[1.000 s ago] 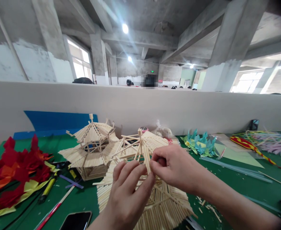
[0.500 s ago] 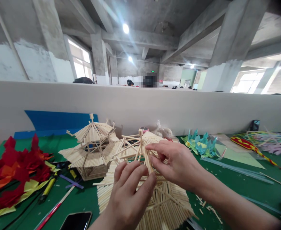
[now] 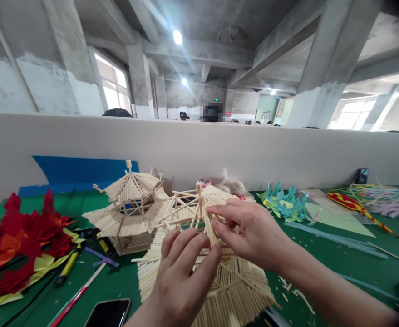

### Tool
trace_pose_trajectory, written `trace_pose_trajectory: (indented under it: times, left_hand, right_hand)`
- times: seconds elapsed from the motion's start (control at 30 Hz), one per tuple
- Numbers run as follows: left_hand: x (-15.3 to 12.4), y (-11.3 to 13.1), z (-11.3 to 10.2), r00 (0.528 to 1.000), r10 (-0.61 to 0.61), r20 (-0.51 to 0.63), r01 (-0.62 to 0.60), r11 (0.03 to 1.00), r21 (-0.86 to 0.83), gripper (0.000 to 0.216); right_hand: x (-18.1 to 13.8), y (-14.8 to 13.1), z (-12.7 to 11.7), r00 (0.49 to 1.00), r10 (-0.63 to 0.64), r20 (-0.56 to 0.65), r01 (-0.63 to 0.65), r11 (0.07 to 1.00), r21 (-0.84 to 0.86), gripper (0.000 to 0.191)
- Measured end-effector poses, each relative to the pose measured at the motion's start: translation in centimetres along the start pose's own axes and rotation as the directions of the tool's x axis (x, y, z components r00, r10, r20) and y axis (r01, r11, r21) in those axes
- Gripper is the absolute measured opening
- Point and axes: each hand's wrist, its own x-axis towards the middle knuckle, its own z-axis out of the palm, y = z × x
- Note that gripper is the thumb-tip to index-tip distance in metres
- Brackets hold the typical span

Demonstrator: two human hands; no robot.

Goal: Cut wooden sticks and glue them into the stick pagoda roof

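Wooden stick roof (image 3: 235, 288) on the desk (image 3: 338, 261), under both hands: your left hand (image 3: 182, 277) grips its frame to steady it, your right hand (image 3: 250, 234) pinches a rafter stick (image 3: 209, 228) near the peak.

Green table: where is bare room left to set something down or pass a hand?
Bare green table lies right of the right hand, in front of the pale paper sheet; a narrow gap lies between the red-white rod and the near stick model. Crowded: left side, red paper and tools.
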Motion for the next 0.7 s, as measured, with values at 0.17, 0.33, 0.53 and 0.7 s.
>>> trace_pose_trajectory:
  times: [0.17,0.33,0.53,0.7]
  left_hand:
    - [-0.05,-0.04,-0.02,1.0,0.006,0.002,-0.006,1.0,0.023,0.017]
    - [-0.37,-0.11,0.28,0.999,-0.009,-0.051,0.01,1.0,0.007,0.016]
    - [-0.5,-0.15,0.26,0.999,-0.02,-0.03,0.019,1.0,-0.022,0.017]
    - [-0.39,-0.11,0.16,1.0,0.005,-0.019,-0.005,1.0,-0.01,0.016]
  right_hand:
    - [-0.1,0.18,-0.08,1.0,-0.026,-0.016,0.027,0.993,0.112,0.03]
    - [-0.3,0.6,0.19,0.989,0.083,-0.123,-0.034,0.933,0.357,0.026]
    - [-0.15,0.85,0.52,0.982,0.157,-0.101,-0.108,0.919,0.378,0.014]
    - [0.0,0.99,0.69,0.987,0.088,-0.131,-0.038,0.939,0.342,0.016]
